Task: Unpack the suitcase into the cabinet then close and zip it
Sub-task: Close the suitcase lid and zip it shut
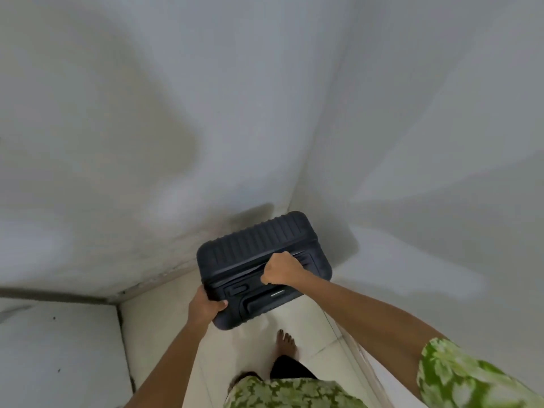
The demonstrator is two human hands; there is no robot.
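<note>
Two bare arms reach forward from the bottom edge, over a green leaf-patterned cloth garment [282, 393] and one bare foot [286, 343] that stands on the pale glossy tiled floor [164, 328]; the right arm carries a short sleeve of the same green print. The left hand [206, 306] grips the near left corner of the dark navy ribbed hard-shell suitcase [259, 254], with the thumb lying over the top face and the fingers hidden under the edge; the right hand [282, 269] is curled into a fist around something on the top of the case, probably the carry handle, but the hand covers it. The suitcase is closed, so its contents cannot be seen; it stands upright in the corner of the room, with its far side close to the two white plaster walls [265, 113]; the top face shows a recessed panel and a small pale metal strip; the picture is blurred.
</note>
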